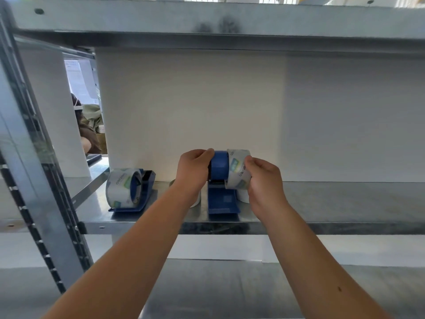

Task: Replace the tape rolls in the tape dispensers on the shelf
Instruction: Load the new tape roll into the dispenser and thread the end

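We're at the shelf [322, 203] with both hands up on the middle tape dispenser [222, 199], and everything turns on one line: the blue hub [219, 166] lies with its axis running left to right, and the new tape roll [238, 169] sits at its right end, hole facing left, only partly over it by the look of things.

Our right hand [262, 180] is clamped on the roll, fingers wrapped over its outer face from the right. Our left hand [195, 171] closes on the hub's left end, thumb on top, bracing it. So the roll lies just right of the hub, touching it, and the right hand is the nearer one to do the pushing; we judge the move is a straight slide leftward along that axis while the left hand resists.

If the roll tilts off that line, it may bind on the hub.

Over to the left, another dispenser [135, 194] stands on the shelf with a roll already seated, well apart from our hands. A white object shows behind our left wrist, too hidden to name.
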Available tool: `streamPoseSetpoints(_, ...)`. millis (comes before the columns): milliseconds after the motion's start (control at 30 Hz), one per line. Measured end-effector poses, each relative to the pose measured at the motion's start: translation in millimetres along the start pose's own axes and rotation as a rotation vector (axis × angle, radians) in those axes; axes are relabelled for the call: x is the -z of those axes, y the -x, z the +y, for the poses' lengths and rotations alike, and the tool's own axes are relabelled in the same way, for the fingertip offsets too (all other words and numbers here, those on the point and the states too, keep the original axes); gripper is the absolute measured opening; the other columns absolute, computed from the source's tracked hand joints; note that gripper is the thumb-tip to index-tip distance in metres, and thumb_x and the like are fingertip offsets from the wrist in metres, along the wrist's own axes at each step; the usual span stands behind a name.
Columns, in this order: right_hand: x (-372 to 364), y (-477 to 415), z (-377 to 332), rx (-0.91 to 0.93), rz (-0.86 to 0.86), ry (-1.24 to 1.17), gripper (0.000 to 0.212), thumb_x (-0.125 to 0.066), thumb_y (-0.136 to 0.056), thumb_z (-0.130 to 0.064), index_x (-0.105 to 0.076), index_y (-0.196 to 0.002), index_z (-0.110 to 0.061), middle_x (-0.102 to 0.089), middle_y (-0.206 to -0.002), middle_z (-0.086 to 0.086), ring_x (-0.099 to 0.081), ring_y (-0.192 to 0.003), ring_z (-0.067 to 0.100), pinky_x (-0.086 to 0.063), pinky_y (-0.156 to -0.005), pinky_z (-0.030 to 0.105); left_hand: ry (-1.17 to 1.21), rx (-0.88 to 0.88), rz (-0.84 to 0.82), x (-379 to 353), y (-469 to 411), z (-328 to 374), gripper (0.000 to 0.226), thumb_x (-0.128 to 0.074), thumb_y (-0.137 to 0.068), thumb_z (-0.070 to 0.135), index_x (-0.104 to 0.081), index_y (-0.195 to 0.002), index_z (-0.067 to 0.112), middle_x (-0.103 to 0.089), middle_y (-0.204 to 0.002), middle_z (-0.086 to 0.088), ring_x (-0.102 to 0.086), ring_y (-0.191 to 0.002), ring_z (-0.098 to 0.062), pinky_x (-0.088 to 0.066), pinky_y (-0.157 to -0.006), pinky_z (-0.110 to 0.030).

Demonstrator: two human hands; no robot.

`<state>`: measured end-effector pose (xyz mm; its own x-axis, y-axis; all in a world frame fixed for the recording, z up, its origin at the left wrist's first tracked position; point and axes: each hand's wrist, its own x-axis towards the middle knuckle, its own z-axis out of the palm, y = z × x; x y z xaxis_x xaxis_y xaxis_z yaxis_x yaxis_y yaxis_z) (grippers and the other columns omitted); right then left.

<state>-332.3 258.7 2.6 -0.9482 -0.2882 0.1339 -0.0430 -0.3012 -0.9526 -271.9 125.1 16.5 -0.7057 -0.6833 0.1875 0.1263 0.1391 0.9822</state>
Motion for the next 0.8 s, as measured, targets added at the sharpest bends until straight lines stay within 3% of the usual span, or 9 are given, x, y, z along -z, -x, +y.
streamPoseSetpoints(67, -1, 1, 1, 0.000, -0.015, -0.010, 0.022, -0.059, -0.102, -0.021, -0.075, -0.109, -0.008, -0.075, -0.114, 0.015, -0.069, -0.111, 0.032, -0.059, -0.096, 0.045, 0.025, -0.012, -0.009, 0, 7, 1, 0.033, -0.062, -0.089, 0.035, -0.069, -0.087, 0.002, -0.072, -0.104, -0.029, -0.074, -0.095, -0.042, -0.058, -0.089, -0.061)
streamPoseSetpoints(133, 0, 2, 2, 0.001, -0.025, -0.035, 0.022, -0.058, -0.102, -0.020, -0.075, -0.109, -0.008, -0.075, -0.114, 0.016, -0.069, -0.112, 0.034, -0.059, -0.097, 0.047, 0.046, -0.026, -0.004, 0, 11, -2, 0.037, -0.063, -0.089, 0.036, -0.068, -0.086, -0.001, -0.071, -0.100, -0.029, -0.072, -0.089, -0.034, -0.060, -0.086, -0.058)
streamPoseSetpoints(233, 1, 5, 3, -0.002, -0.058, -0.066, 0.024, -0.058, -0.103, -0.021, -0.074, -0.117, -0.008, -0.075, -0.116, 0.015, -0.069, -0.114, 0.034, -0.057, -0.100, 0.050, 0.050, -0.061, -0.038, -2, 21, -3, 0.029, -0.062, -0.082, 0.043, -0.065, -0.082, 0.014, -0.064, -0.086, -0.013, -0.060, -0.082, -0.026, -0.054, -0.075, -0.045)
streamPoseSetpoints(300, -1, 8, 5, 0.012, -0.086, -0.059, 0.025, -0.058, -0.103, -0.022, -0.075, -0.118, -0.010, -0.076, -0.115, 0.013, -0.069, -0.114, 0.033, -0.056, -0.103, 0.052, 0.070, -0.074, -0.060, -4, 27, -6, 0.036, -0.061, -0.078, 0.045, -0.063, -0.079, 0.009, -0.061, -0.085, -0.010, -0.057, -0.081, -0.025, -0.048, -0.075, -0.043)
streamPoseSetpoints(400, -5, 14, 7, 0.053, -0.094, -0.020, 0.025, -0.058, -0.102, -0.028, -0.078, -0.111, -0.017, -0.078, -0.112, 0.009, -0.070, -0.113, 0.032, -0.055, -0.102, 0.055, 0.123, -0.116, -0.062, -4, 35, -8, 0.053, -0.061, -0.078, 0.041, -0.062, -0.090, -0.011, -0.064, -0.086, -0.032, -0.058, -0.081, -0.026, -0.049, -0.075, -0.045)
streamPoseSetpoints(500, -2, 19, 9, 0.057, -0.137, 0.010, 0.026, -0.059, -0.101, -0.034, -0.078, -0.114, -0.021, -0.079, -0.112, 0.005, -0.071, -0.112, 0.029, -0.056, -0.101, 0.054, 0.158, -0.130, -0.071, -2, 40, -8, 0.040, -0.063, -0.088, 0.030, -0.070, -0.094, -0.009, -0.065, -0.095, -0.039, -0.064, -0.082, -0.030, -0.053, -0.077, -0.045)
streamPoseSetpoints(600, 1, 21, 6, 0.032, -0.181, 0.008, 0.021, -0.059, -0.103, -0.025, -0.079, -0.110, -0.022, -0.080, -0.108, 0.005, -0.073, -0.109, 0.029, -0.057, -0.101, 0.052, 0.200, -0.082, -0.060, 1, 42, -7, 0.022, -0.062, -0.101, 0.014, -0.081, -0.097, 0.004, -0.079, -0.098, -0.022, -0.078, -0.094, -0.034, -0.064, -0.085, -0.045)
streamPoseSetpoints(800, 7, 24, -1, -0.013, -0.214, -0.033, 0.016, -0.064, -0.100, -0.015, -0.079, -0.101, -0.012, -0.080, -0.104, 0.013, -0.074, -0.106, 0.035, -0.059, -0.095, 0.047, 0.240, -0.054, -0.091, 4, 47, -4, 0.019, -0.063, -0.101, 0.010, -0.081, -0.103, 0.005, -0.081, -0.103, -0.017, -0.078, -0.099, -0.034, -0.064, -0.089, -0.042)
